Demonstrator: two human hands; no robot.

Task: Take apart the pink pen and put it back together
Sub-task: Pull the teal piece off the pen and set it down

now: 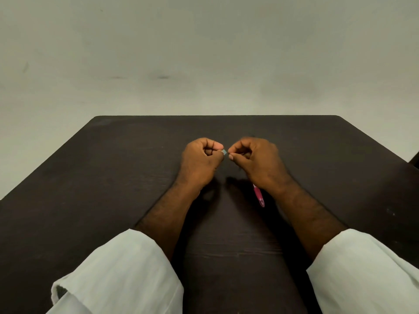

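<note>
Both my hands are raised a little above the dark table [113, 189], fingers curled. A small pale blue-grey pen part [224, 152] shows between the fingertips of my left hand [201, 159] and my right hand [256, 162]; both pinch it. The pink pen body [259, 196] sticks out below my right hand, pointing toward me; its upper end is hidden under the palm. I cannot tell whether the pink body lies on the table or is held in my right hand.
The dark wooden table reaches a pale wall [204, 53] at its far edge. White sleeves [127, 275] cover both forearms near the bottom of the view. A dark object [416, 159] peeks in at the right edge.
</note>
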